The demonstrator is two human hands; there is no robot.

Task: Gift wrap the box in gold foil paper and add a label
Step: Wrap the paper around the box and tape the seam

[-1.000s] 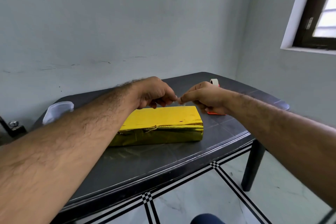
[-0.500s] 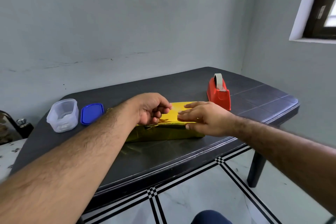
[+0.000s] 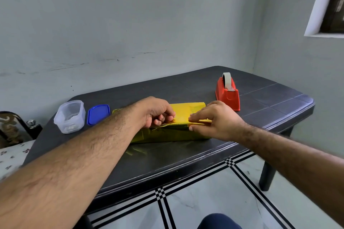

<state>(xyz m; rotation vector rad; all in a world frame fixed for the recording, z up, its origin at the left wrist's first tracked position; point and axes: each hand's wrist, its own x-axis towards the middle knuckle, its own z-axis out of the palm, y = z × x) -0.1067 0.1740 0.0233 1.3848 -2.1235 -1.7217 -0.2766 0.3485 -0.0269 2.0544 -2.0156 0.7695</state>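
Head view, nearest first: your knee in blue cloth (image 3: 218, 222) shows at the bottom edge, above the white floor (image 3: 214, 208) with its black stripe lines. Your two bare forearms reach forward over the counter's (image 3: 167, 161) near edge.

On the counter, a little back from the near edge and about midway along it, lies the gold-wrapped box (image 3: 188, 111), long side running parallel to that edge. Your left hand (image 3: 154, 111) rests on the box's top near its middle, fingers (image 3: 163, 118) curled under toward the palm; something thin seems pinched at the tips by the front top edge, but you cannot tell from this angle what it is. Your right hand (image 3: 216, 119) lies flat on the right half of the box, its fingers straight and pressed down on the top, with the thumb (image 3: 197, 128) against the front face. The fingertips of both hands nearly meet at the box's front top edge.

Further back toward the counter's left edge stand a clear plastic tub (image 3: 69, 116) and, just beside it, a blue lid (image 3: 98, 114) lying flat. Toward the far right corner sits a red tape dispenser (image 3: 227, 94) carrying a roll of tape, apart from the box.

Behind the counter rises a pale grey wall (image 3: 130, 24); a window frame (image 3: 323, 5) shows at the upper right.
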